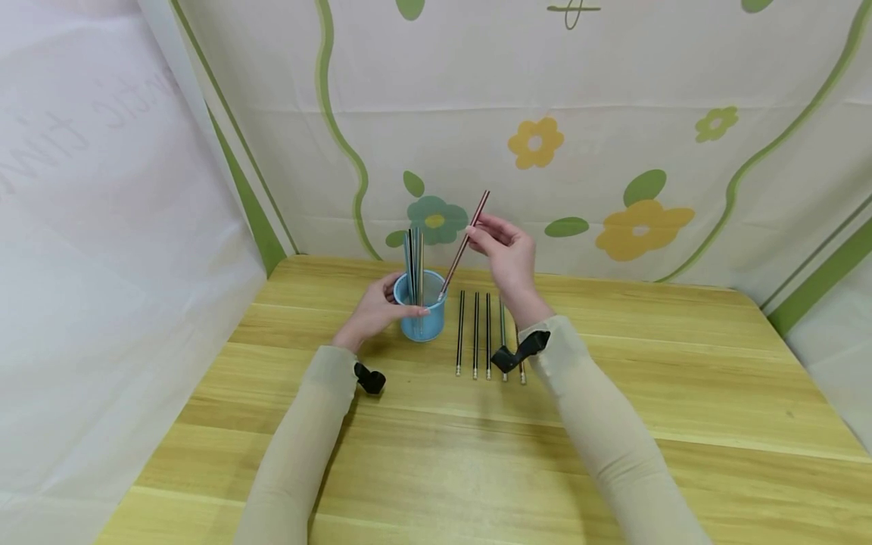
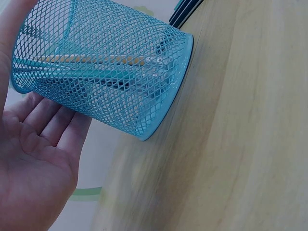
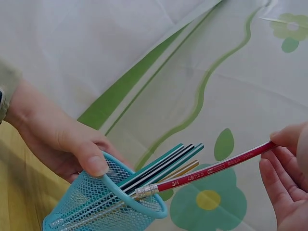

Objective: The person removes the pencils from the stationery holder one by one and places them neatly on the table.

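A blue mesh pencil cup (image 1: 422,330) stands upright on the wooden table. My left hand (image 1: 373,312) holds it from the left, thumb over the rim and fingers around the far side. Several pencils (image 1: 413,261) lean inside the cup, their eraser ends down near the base in the left wrist view. My right hand (image 1: 509,261) pinches a red pencil (image 3: 207,172) close to its upper end, between thumb and fingers. The pencil slants down to the left, and its metal-banded eraser end overlaps the cup's rim in the right wrist view.
Right of the cup, several pencils (image 1: 475,333) lie side by side on the table (image 1: 422,454), eraser ends toward me. The right wrist and its black strap partly cover the rightmost ones. A flower-patterned cloth (image 1: 463,136) hangs behind the table.
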`<action>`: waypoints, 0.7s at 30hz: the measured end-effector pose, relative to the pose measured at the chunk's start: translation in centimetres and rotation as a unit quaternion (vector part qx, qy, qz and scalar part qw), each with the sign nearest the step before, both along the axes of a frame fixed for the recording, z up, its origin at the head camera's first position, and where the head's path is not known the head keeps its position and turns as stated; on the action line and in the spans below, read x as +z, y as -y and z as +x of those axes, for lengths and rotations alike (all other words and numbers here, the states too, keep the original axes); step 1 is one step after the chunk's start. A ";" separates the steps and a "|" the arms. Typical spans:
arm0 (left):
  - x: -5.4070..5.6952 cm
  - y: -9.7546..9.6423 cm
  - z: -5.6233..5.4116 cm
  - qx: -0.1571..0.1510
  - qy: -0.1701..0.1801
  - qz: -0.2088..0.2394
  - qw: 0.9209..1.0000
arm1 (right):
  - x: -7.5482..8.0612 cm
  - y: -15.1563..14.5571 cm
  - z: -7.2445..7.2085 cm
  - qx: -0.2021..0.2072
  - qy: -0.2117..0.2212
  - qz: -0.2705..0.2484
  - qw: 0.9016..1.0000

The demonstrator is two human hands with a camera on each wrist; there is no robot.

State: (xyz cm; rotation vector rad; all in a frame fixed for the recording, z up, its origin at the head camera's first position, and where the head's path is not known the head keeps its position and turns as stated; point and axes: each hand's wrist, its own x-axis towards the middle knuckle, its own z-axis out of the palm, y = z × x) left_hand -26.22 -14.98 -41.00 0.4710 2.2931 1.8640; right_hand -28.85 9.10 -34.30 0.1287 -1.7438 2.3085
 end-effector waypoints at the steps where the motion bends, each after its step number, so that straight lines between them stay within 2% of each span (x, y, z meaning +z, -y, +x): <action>1: 0.0 0.0 0.0 0.000 0.001 -0.001 1.000 | 0.1 -0.1 0.0 -0.001 -0.003 -0.002 1.000; 4: -0.5 0.1 -0.4 -0.001 0.005 -0.001 1.000 | 0.3 -0.6 0.2 -0.004 -0.010 -0.010 1.000; 10: -2.6 0.4 -1.8 0.003 -0.002 -0.006 1.000 | 0.4 -1.6 0.4 -0.010 -0.008 -0.009 1.000; 21: -2.7 0.2 -1.6 0.008 -0.015 -0.005 1.000 | -0.8 -3.6 1.0 -0.012 -0.010 0.017 1.000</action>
